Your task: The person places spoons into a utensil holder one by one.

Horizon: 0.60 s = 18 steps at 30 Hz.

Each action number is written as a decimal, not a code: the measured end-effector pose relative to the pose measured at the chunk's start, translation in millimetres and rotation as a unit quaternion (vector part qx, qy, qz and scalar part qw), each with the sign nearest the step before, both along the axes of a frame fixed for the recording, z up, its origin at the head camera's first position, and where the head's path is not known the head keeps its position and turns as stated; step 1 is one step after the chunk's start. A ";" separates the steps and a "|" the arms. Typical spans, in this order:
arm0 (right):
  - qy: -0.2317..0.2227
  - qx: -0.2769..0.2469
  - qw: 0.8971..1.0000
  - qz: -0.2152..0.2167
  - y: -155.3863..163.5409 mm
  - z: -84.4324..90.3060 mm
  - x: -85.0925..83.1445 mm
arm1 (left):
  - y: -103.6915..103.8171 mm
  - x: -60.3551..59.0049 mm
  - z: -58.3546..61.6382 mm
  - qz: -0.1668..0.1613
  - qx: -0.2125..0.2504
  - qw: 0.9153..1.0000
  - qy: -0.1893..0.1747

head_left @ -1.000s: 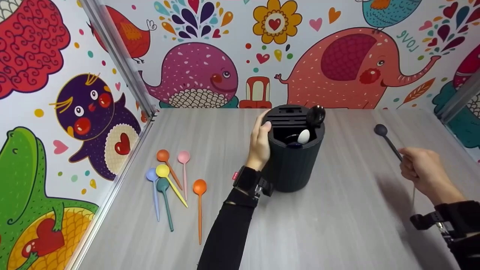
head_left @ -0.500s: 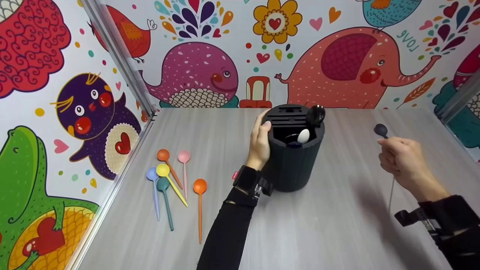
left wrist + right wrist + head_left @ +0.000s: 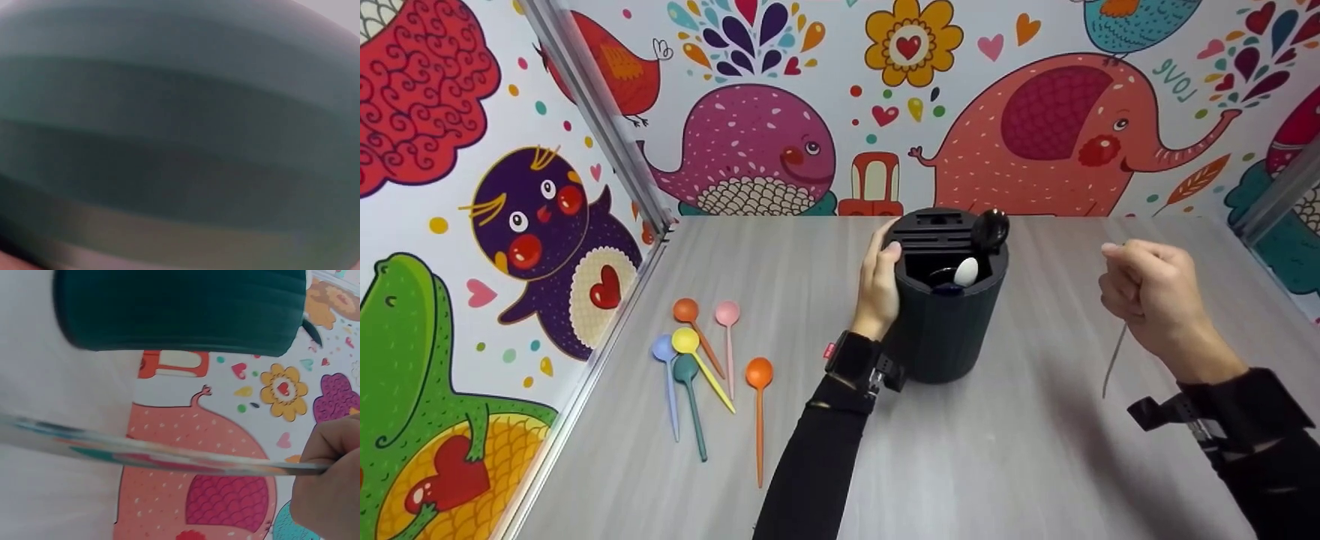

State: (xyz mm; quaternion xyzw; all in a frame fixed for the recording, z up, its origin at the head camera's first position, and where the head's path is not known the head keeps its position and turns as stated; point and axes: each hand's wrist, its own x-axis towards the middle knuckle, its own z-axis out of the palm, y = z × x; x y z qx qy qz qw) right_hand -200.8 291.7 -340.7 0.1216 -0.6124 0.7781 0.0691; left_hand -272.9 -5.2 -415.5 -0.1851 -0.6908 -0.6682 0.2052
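Silvery handle [image 3: 169, 459], jutting below right hand [image 3: 1155, 304]

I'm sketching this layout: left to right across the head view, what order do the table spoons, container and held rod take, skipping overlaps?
Blue spoon, pink spoon, bright orange spoon, dark container, thin rod.

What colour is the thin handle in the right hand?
The handle is shiny silver with coloured reflections; the right wrist view shows it best.
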 end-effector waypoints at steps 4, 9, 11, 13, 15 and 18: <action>0.036 -0.041 0.998 0.040 -5.7 7.9 -1.0 | 0.1 0.3 -0.3 0.001 0.001 1.000 -0.004; 0.075 -0.094 0.989 0.085 -16.4 20.7 -1.9 | 0.3 0.8 0.1 0.000 0.002 1.000 -0.002; 0.089 -0.116 0.984 0.099 -21.8 27.0 -2.7 | 0.3 1.1 0.3 0.000 0.003 1.000 0.000; 0.100 -0.134 0.980 0.105 -27.0 33.5 -3.7 | 0.0 1.4 0.9 0.001 0.004 1.000 0.001; 0.108 -0.143 0.978 0.102 -32.2 40.1 -4.4 | 0.1 1.5 1.3 0.002 0.003 1.000 0.000; 0.122 -0.162 0.974 0.100 -39.1 49.5 -5.4 | 0.4 1.3 1.6 0.003 0.002 1.000 -0.001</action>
